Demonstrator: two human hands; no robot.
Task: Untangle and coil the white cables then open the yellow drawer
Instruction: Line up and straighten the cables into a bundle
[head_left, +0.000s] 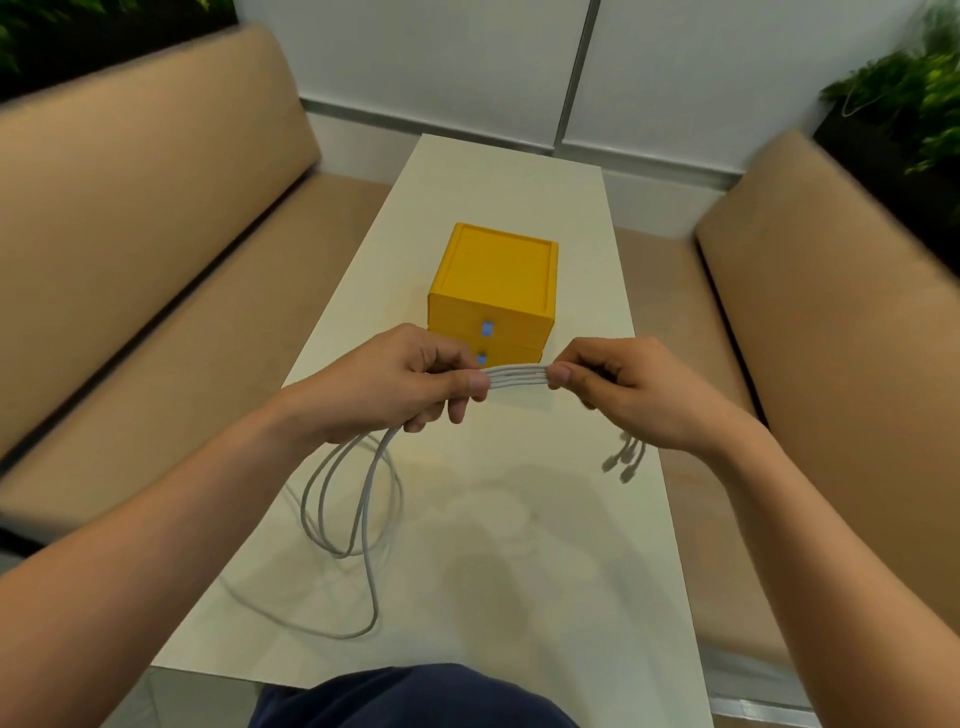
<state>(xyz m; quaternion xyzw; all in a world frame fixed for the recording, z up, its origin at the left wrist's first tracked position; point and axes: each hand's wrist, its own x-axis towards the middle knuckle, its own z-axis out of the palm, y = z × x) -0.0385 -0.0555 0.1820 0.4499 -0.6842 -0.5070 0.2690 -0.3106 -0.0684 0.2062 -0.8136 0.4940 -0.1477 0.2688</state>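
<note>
Cables' (519, 375) blurred plug ends (626, 460) dangle, partly hidden behind right hand (631, 387).

Hidden cable runs, blurred ends, cropped corners

The white cables (519, 376) vanish inside the left hand (400, 379) and the right hand (628, 387), so how they lie within the fists cannot be told. Their connectors (623, 460), lower right of centre, are smeared by blur. The left hand covers part of the lower yellow drawer (511, 356). The plant (914, 104) at upper right is blurred and cut by the frame edge.
</note>
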